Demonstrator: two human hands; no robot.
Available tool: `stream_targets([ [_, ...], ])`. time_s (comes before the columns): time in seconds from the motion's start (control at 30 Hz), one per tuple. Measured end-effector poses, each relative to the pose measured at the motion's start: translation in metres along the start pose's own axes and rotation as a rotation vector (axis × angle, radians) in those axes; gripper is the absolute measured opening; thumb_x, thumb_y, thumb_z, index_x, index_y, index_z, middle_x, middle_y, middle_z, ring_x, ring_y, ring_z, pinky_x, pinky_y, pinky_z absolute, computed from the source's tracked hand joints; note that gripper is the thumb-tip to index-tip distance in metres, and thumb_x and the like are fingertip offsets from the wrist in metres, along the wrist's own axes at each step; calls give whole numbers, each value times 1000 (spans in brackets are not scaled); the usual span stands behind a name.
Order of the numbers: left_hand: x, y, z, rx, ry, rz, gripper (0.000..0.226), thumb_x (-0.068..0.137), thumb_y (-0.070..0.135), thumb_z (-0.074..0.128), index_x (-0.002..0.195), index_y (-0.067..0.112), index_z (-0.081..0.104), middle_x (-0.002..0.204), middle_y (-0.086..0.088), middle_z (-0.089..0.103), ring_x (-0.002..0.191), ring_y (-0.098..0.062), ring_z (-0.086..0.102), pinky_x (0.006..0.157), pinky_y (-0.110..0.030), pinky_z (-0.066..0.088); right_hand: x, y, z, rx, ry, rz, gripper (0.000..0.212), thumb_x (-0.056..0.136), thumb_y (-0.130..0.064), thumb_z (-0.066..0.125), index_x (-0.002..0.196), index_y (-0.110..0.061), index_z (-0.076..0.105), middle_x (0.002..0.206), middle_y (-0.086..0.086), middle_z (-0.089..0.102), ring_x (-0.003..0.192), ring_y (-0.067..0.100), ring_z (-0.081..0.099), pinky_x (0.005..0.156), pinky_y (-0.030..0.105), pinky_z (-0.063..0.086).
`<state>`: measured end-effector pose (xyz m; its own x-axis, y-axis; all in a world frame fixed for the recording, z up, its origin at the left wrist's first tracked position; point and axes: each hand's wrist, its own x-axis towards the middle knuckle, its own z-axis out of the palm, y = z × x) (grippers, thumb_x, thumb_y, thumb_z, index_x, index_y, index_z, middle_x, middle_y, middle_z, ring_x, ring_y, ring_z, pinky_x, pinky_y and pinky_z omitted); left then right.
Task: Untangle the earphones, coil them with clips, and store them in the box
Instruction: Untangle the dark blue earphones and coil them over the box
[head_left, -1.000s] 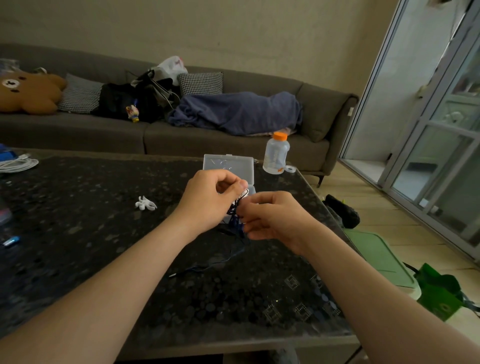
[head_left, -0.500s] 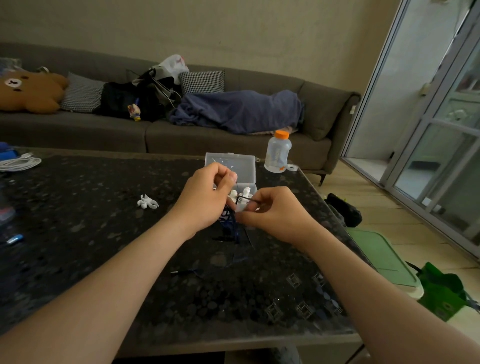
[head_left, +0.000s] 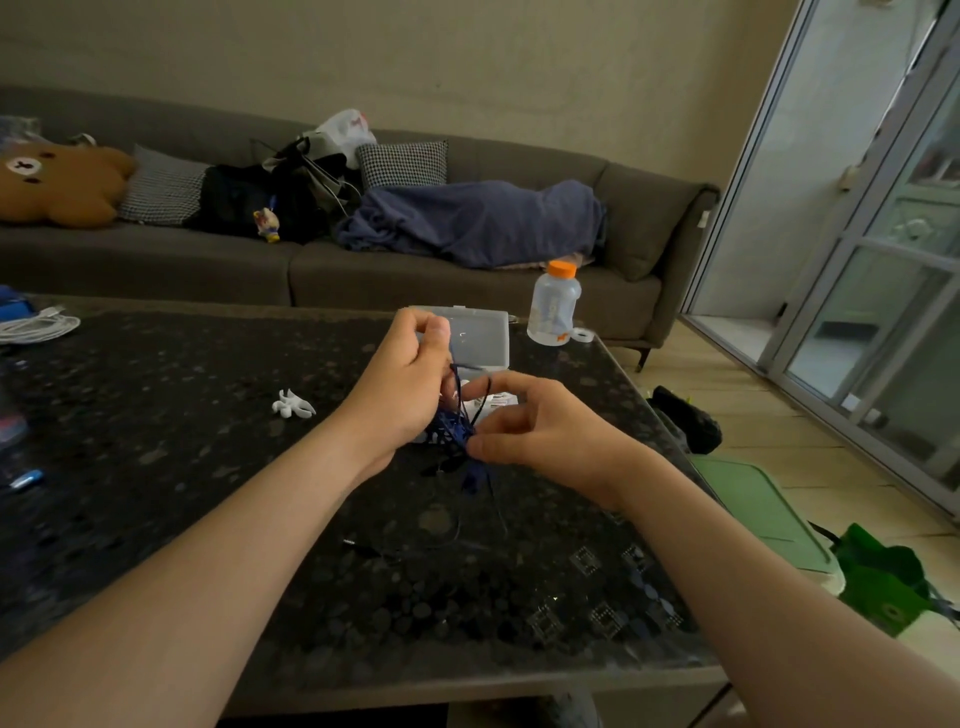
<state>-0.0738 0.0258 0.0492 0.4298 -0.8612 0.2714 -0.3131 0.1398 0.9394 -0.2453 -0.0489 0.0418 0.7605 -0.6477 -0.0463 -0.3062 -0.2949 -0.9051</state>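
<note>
Left fingers (head_left: 435, 332): pinching earphones (head_left: 453, 430) | right fingers (head_left: 485, 448): pinching same tangle

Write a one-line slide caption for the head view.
The left hand and right hand pinch tangled dark blue earphones above the table, near the open clear box.

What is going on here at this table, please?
A person is untangling dark blue earphones above a dark stone table. The left hand pinches a strand and lifts it, while the right hand pinches the knot lower down. Loose cable trails onto the table. A clear box stands open behind the hands, and a small white clip lies unused to the left. Nothing is coiled or stored yet.
</note>
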Motion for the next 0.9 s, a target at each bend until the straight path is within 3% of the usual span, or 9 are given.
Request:
stream_targets([
  [0.17,1,-1,-3,-167,-60,-146,22,114,31,46,126,16,56,95,-6,58,77,-14,62,80,-36,57,-1,0,1,156,85,41,27,98,-4,70,120,-21,73,109,11,78,105,25,77,98,50,61],
  [0.37,3,0,-7,-255,-113,-191,22,106,15,46,113,11,66,91,-11,55,81,-25,65,81,-44,55,1,2,-1,237,154,48,18,100,-4,68,115,-13,73,109,15,79,106,29,77,99,55,60],
  [0.5,1,-5,-10,-25,-135,-86,20,93,2,67,106,14,73,93,-22,68,94,-33,73,89,-43,64,1,2,-2,251,170,25,18,99,-2,68,114,-12,72,106,13,80,103,29,78,100,57,59],
  [0.6,1,-11,-9,158,-97,9,14,92,11,79,100,22,77,92,-7,73,91,-22,74,84,-33,64,1,3,-3,247,149,16,20,100,0,67,116,-10,71,106,14,80,101,28,79,99,55,60],
  [0.73,4,-17,-9,240,-84,108,9,96,19,78,99,26,75,95,5,75,91,-13,73,83,-34,62,2,3,-3,216,144,14,22,99,2,67,117,-11,71,107,12,80,100,27,79,99,54,60],
  [0.9,4,-16,-3,314,-106,142,8,101,22,71,102,29,68,97,8,72,89,-9,70,80,-29,57,3,5,-2,148,164,4,27,93,4,71,114,-13,74,107,13,79,104,29,77,99,54,60],
])
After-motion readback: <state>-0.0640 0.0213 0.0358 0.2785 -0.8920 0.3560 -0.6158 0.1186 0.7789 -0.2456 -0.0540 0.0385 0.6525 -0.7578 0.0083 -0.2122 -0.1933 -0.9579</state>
